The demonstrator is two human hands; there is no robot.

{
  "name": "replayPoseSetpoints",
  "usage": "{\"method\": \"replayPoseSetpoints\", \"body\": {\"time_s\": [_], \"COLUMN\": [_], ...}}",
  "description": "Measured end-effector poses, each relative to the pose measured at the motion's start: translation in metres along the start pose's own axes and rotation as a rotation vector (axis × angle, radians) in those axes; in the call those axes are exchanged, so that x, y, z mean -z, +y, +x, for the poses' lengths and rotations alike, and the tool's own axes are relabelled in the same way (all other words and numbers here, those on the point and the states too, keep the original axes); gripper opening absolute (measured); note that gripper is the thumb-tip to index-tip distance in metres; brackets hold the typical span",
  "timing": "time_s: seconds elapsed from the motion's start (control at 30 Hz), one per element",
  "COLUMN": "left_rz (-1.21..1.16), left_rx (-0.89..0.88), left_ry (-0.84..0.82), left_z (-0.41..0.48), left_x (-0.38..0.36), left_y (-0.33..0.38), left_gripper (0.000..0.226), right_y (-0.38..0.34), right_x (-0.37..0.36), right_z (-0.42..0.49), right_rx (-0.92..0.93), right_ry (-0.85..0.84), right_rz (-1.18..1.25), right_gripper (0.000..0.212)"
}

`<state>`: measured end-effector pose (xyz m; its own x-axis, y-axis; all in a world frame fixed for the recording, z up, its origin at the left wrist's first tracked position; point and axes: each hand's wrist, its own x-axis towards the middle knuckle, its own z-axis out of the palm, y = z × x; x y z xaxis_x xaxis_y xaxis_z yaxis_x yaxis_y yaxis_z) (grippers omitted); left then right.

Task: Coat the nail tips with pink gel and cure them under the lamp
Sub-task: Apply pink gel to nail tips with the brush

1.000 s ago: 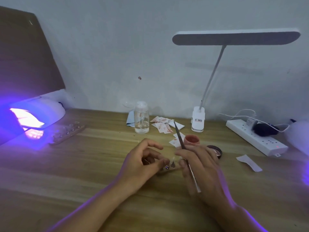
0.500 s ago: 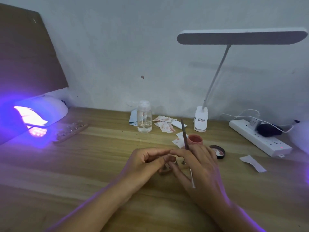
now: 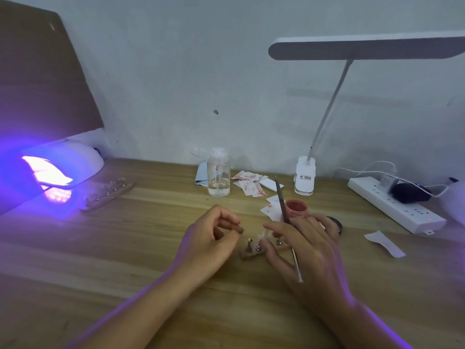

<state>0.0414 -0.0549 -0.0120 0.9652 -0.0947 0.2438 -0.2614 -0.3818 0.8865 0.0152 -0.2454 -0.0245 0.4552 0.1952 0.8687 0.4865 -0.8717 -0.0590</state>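
My right hand (image 3: 307,250) holds a thin brush (image 3: 281,200) between its fingers, handle pointing up and away. Its thumb and forefinger pinch what looks like a clear nail tip (image 3: 263,235) just above a small wooden holder strip (image 3: 247,253) with metal pegs. My left hand (image 3: 211,240) hovers just left of the strip, fingers loosely curled, holding nothing I can see. An open jar of pink gel (image 3: 297,209) stands right behind my right hand. The curing lamp (image 3: 65,165) glows purple at the far left.
A second wooden strip with nail tips (image 3: 108,195) lies before the curing lamp. A clear bottle (image 3: 218,176), stained wipes (image 3: 249,183), a desk lamp base (image 3: 305,180), the jar lid (image 3: 337,224), a power strip (image 3: 392,205) and a paper scrap (image 3: 385,244) lie around.
My hands were pressed together over the strip; now my left hand has drawn back to the left and let go. My right hand keeps the brush.
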Motion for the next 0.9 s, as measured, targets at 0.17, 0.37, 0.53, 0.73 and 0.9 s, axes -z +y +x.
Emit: {"method": "replayPoseSetpoints", "body": {"time_s": [0.17, 0.37, 0.53, 0.73, 0.9], "left_rz": [0.244, 0.181, 0.230, 0.165, 0.113], "left_rx": [-0.002, -0.111, -0.191, -0.154, -0.111], "left_ry": [-0.179, -0.126, -0.119, -0.123, -0.129], "left_z": [0.002, 0.000, -0.002, -0.001, 0.002], "left_x": [0.001, -0.012, -0.012, -0.012, -0.013], "left_y": [-0.012, -0.015, -0.016, -0.020, -0.022], "left_gripper": [0.016, 0.010, 0.014, 0.008, 0.012], "right_y": [0.000, 0.002, 0.002, 0.000, 0.000], "right_x": [0.002, -0.001, -0.005, -0.008, -0.008], "right_z": [0.000, -0.001, -0.003, -0.004, -0.003], "right_rx": [-0.015, -0.002, 0.048, 0.087, 0.084], "right_ry": [-0.038, -0.107, -0.175, -0.223, -0.239], "right_rz": [0.008, -0.032, -0.042, -0.087, -0.115], "right_gripper": [0.020, 0.021, 0.022, 0.020, 0.022]}}
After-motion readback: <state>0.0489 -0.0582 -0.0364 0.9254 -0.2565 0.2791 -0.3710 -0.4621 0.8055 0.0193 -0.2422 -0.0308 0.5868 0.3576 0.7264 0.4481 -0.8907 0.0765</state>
